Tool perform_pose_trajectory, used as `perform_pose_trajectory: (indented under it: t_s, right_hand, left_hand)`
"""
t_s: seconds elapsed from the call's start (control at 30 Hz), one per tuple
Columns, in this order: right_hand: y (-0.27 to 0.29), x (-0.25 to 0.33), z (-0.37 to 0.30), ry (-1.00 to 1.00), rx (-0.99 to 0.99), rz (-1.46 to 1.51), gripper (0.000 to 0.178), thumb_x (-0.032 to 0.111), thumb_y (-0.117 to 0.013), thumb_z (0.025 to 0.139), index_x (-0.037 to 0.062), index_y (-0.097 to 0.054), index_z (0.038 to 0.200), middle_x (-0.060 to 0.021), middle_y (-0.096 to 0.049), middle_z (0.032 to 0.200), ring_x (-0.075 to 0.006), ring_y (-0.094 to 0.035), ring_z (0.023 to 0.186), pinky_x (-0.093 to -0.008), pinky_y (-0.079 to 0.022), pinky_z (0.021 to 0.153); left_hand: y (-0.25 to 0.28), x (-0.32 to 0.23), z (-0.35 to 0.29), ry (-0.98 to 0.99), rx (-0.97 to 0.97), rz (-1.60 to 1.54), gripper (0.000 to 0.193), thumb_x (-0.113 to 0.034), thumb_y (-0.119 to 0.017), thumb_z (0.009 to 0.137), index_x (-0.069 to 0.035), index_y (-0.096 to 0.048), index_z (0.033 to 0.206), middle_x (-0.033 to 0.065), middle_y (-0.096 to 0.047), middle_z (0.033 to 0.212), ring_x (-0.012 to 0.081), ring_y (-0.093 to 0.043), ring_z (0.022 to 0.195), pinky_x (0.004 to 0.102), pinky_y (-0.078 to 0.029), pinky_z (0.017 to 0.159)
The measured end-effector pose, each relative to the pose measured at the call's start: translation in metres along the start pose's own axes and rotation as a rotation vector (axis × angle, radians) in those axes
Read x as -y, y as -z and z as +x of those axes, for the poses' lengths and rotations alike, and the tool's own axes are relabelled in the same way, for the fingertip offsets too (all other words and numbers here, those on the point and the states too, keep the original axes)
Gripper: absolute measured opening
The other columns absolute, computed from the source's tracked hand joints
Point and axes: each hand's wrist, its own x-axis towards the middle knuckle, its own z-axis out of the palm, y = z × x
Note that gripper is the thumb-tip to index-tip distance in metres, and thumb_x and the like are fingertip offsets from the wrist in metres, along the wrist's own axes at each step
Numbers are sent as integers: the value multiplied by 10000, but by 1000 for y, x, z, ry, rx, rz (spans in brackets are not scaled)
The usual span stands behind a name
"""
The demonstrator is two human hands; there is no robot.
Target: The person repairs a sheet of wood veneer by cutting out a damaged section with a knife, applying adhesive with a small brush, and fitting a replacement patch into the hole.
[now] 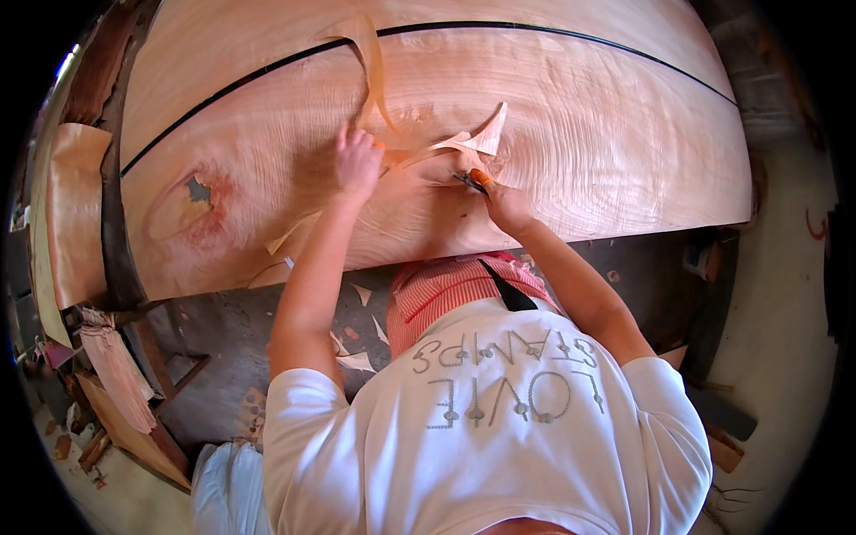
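Observation:
A large pale wood veneer sheet (580,134) is spread out in front of me. My left hand (359,162) is closed at the lower end of a thin curled veneer strip (374,76), which rises away from it over the sheet. My right hand (510,207) grips a small tool with an orange and dark handle (480,177); its tip is too small to make out, so I cannot tell its kind. Just beyond the tool, a loose pointed veneer scrap (486,136) curls up. Left of my left hand, the sheet has a ragged hole (198,189) with reddish wood around it.
A black band (267,69) crosses the sheet from left to right. Other veneer pieces (80,214) stand along the left side. Scraps (358,361) lie on the dark floor below the sheet's near edge. A pale blue plastic bag (230,486) is at lower left.

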Motion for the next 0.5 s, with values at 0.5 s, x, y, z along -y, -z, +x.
perform_pose_trajectory:
  t_s: [0.5]
  right_hand:
    - [7,0,-3,-104,69,128,511,84,-441,787,176,-410,1288,-180,-615,761,-343,-601,659,-443,-472,594]
  left_hand:
    - [59,51,-479,899,1024,358,336,-180,-566,808,-154,-541,1142,107,-624,946,270,-592,914,472,-360,944]
